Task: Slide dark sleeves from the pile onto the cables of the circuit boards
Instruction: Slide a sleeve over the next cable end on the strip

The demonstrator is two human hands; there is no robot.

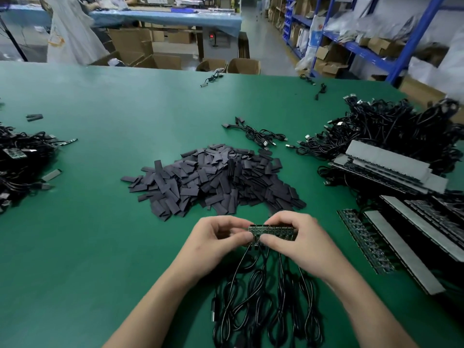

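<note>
- From the head view we see the left hand (218,237) and the right hand (296,239) close together over the near middle of the green desk (100,222).
- Between them they hold a strip of circuit boards (272,232), small dark green boards joined side by side and lifted just off the desk.
- The left hand pinches the strip's left end, fingers curled and thumb near the lower edge.
- The right hand grips the right part of the strip, fingers curled over the top and thumb pressed on the near face.
- Black cables (263,297) run down from the strip's lower edge and lie in loose coils on the desk between the forearms. A plug shows at the left of the coils.
- The pile of dark sleeves (218,179), flat grey-black pieces, lies on the desk just beyond the hands, apart from them. We see no sleeve in either hand.
- To the right lie stacked board strips (391,172) with grey backing, and behind them a large heap of black cables (391,126).
- A small bundle of USB cables (258,135) sits beyond the pile.
- At the left edge is another tangle of cables and boards (22,167).
- Past the desk stand cardboard boxes (160,61) and blue shelving (351,43).
</note>
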